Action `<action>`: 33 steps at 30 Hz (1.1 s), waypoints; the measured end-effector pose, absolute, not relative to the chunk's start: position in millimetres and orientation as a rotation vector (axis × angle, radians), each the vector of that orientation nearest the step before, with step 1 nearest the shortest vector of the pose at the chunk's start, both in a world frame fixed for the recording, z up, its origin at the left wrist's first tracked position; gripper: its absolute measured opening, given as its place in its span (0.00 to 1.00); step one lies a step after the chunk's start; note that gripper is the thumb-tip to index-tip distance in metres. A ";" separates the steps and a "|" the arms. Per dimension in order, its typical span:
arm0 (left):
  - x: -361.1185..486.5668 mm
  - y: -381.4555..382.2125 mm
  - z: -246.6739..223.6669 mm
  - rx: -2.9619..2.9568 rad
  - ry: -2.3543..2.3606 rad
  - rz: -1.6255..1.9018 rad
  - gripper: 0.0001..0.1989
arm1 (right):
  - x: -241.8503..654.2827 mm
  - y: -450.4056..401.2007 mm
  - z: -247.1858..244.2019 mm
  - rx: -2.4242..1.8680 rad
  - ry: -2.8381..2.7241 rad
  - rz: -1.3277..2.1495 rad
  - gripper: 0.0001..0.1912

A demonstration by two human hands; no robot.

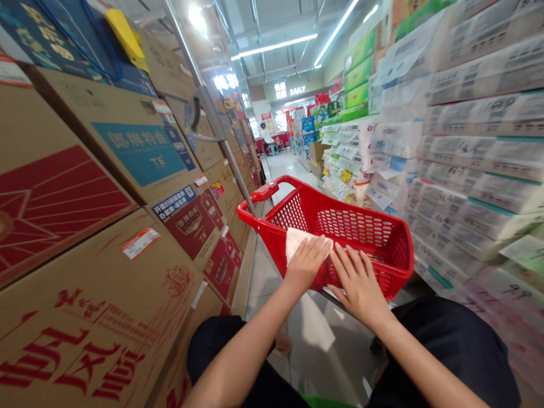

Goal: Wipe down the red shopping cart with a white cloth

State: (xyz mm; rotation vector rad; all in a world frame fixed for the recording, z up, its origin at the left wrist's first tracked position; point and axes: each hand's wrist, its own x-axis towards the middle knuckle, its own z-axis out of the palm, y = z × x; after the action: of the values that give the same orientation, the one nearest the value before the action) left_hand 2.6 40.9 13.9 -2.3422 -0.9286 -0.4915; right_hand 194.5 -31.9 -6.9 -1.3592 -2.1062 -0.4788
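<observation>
A red plastic shopping basket cart [361, 229] with pierced walls stands tilted across the view in front of my knees. My left hand [309, 259] presses a white cloth [296, 240] against the near rim, its fingers laid over the fabric. Beside it, my right hand [356, 277] rests on the same rim, with fingers spread and nothing held. A grey metal pull handle [208, 113] rises from the cart's left end, up past the stacked boxes. The undersides of both hands are hidden.
Cardboard cartons [127, 147] form a wall close on the left. Stacked packs wrapped in plastic [476, 141] line the right side. A tiled aisle [283, 164] runs away between them, with a person [266, 136] far down it.
</observation>
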 end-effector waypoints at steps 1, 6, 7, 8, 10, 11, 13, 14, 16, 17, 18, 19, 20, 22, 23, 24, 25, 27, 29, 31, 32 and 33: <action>-9.7 46.2 21.3 -2.359 -0.926 -0.464 0.27 | 198.3 -30.5 -7.1 -1.351 -2.123 -0.478 0.44; -62.7 63.9 46.2 -2.247 -1.248 -0.445 0.28 | 217.0 -24.5 -7.8 -1.320 -2.151 -0.476 0.41; -64.0 62.3 45.0 -2.222 -1.288 -0.459 0.28 | 216.6 -24.1 -7.7 -1.325 -2.139 -0.471 0.41; -62.2 59.2 42.2 -2.212 -1.300 -0.471 0.28 | 215.4 -24.1 -7.7 -1.334 -2.124 -0.466 0.41; -55.0 51.8 35.5 -2.247 -1.238 -0.481 0.29 | 213.2 -24.6 -7.7 -1.344 -2.105 -0.455 0.41; -52.7 49.3 33.8 -2.281 -1.181 -0.473 0.29 | 213.1 -25.1 -7.7 -1.342 -2.107 -0.452 0.41; -56.0 49.4 37.5 -2.342 -1.084 -0.437 0.29 | 215.4 -25.9 -7.9 -1.321 -2.130 -0.450 0.41; -61.8 52.4 43.0 -2.353 -1.068 -0.419 0.28 | 217.3 -26.3 -8.1 -1.307 -2.143 -0.451 0.41; -77.1 62.0 57.4 -2.310 -1.144 -0.419 0.27 | 220.1 -27.0 -8.4 -1.285 -2.160 -0.451 0.42; -83.6 67.0 63.8 -2.258 -1.210 -0.443 0.26 | 220.3 -27.3 -8.6 -1.280 -2.160 -0.449 0.42; -87.2 71.0 68.0 -2.207 -1.273 -0.464 0.24 | 219.5 -27.7 -8.8 -1.280 -2.158 -0.443 0.42; -87.2 73.5 69.4 -2.163 -1.323 -0.477 0.23 | 217.9 -28.0 -9.1 -1.283 -2.153 -0.435 0.42; -83.2 74.1 67.5 -2.136 -1.352 -0.480 0.23 | 215.8 -28.4 -9.4 -1.288 -2.145 -0.427 0.42; -66.8 70.9 56.4 -2.143 -1.343 -0.456 0.22 | 211.7 -29.1 -10.0 -1.294 -2.129 -0.415 0.43; -57.3 68.0 49.5 -2.188 -1.292 -0.440 0.22 | 210.4 -29.5 -10.2 -1.292 -2.123 -0.414 0.43; -49.4 65.2 43.4 -2.238 -1.229 -0.424 0.23 | 209.9 -30.0 -10.3 -1.287 -2.121 -0.417 0.43; -44.7 63.2 39.5 -2.284 -1.168 -0.412 0.23 | 210.3 -30.6 -10.1 -1.278 -2.122 -0.422 0.43; -47.7 63.3 40.7 -2.349 -1.082 -0.388 0.24 | 212.7 -32.3 -9.3 -1.255 -2.136 -0.431 0.42; -63.5 68.7 52.2 -2.325 -1.117 -0.398 0.23 | 215.0 -34.5 -8.2 -1.235 -2.148 -0.433 0.42; -79.2 75.4 64.9 -2.205 -1.263 -0.469 0.22 | 214.9 -36.6 -7.5 -1.227 -2.143 -0.428 0.42; -82.5 77.5 68.5 -2.152 -1.320 -0.495 0.22 | 213.8 -37.5 -7.5 -1.226 -2.136 -0.424 0.42; -81.4 78.1 69.0 -2.115 -1.359 -0.510 0.21 | 212.1 -38.1 -7.7 -1.226 -2.127 -0.420 0.42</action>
State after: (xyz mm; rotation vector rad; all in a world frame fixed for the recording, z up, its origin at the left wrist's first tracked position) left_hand -81.4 78.1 69.0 -2.1149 -1.3591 -0.5096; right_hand 212.1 -38.1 -7.7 -1.2256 -2.1272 -0.4205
